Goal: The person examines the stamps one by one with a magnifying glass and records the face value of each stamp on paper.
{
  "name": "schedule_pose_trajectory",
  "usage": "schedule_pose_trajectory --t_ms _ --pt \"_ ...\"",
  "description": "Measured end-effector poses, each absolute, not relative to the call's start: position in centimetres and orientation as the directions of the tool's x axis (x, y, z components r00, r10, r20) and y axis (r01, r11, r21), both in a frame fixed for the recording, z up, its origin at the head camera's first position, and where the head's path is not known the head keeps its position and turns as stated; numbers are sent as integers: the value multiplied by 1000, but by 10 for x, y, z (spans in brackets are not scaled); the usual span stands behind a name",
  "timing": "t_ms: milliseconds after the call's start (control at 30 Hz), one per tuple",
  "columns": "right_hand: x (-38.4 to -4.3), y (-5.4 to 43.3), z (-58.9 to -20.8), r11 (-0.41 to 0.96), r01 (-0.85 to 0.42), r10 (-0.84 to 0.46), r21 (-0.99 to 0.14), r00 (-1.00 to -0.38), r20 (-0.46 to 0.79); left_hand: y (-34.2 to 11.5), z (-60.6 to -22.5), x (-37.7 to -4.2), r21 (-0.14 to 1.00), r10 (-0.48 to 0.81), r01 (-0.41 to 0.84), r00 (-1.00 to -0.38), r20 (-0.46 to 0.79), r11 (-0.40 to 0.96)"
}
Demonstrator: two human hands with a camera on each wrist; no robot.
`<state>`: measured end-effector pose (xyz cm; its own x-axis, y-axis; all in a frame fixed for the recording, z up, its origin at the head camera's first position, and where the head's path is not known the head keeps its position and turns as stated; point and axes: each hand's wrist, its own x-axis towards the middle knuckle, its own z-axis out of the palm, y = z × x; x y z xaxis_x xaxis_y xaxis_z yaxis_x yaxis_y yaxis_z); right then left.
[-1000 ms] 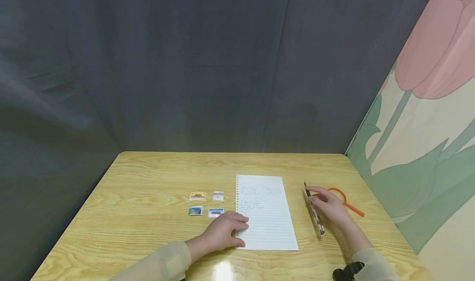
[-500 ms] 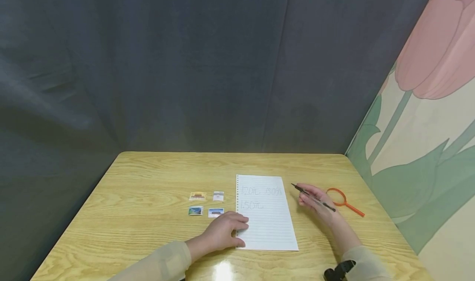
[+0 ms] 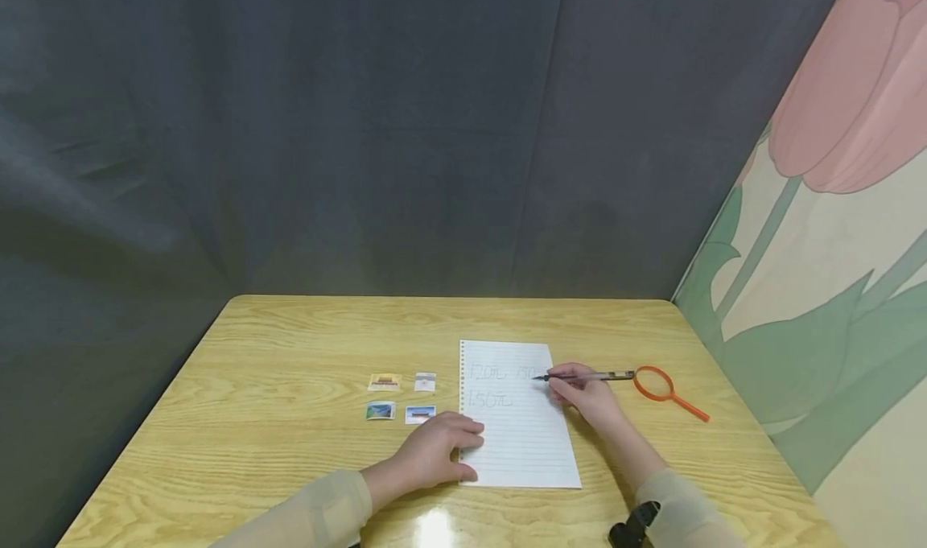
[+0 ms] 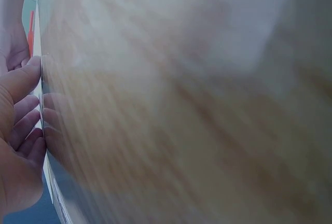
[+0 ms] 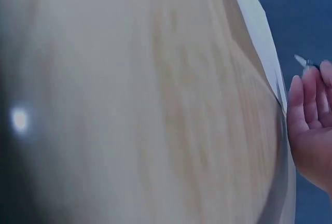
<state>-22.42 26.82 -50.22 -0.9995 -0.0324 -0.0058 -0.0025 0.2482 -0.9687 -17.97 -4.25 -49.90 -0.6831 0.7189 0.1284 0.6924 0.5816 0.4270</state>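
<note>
My right hand (image 3: 588, 395) pinches a slim dark pen (image 3: 611, 376) over the right edge of a lined paper sheet (image 3: 517, 451). The pen lies nearly level, tip pointing left beside the handwriting; whether it touches the paper I cannot tell. In the right wrist view the pen's tip (image 5: 300, 60) shows past the fingers. My left hand (image 3: 434, 451) rests on the sheet's lower left edge, fingers relaxed. Two lines of faint handwriting, with figures such as 1.50, stand on the upper sheet; the right hand covers part of the first.
Left of the sheet lie several small stamps, among them a yellow stamp (image 3: 385, 382) and a blue-green stamp (image 3: 380, 410). An orange-rimmed magnifying glass (image 3: 672, 395) lies to the right. A dark curtain (image 3: 405, 170) stands behind the wooden table (image 3: 239, 419), a flower-patterned wall (image 3: 833, 306) at right.
The right hand has lifted the pen from beside the magnifying glass, turned it in its fingers and moved left over the sheet. The left hand has stayed in place.
</note>
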Motion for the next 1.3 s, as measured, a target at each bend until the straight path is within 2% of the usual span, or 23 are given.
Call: schedule_pose_trajectory --t_ms 400,633,900,1300 --pt "-223 251 -507 384 -104 -69 -918 -994 84 -39 -497 -180 400 715 692 -689 120 601" --pt "-224 249 -507 421 -106 -57 -901 -994 90 -17 -495 -185 333 734 746 -652 189 577" --pt "-223 247 -507 434 -89 -32 -896 -996 83 3 -496 -190 288 754 776 -623 209 561" --pt "-222 246 -509 495 -61 19 -867 -997 81 7 -493 -188 283 735 737 -665 137 614"
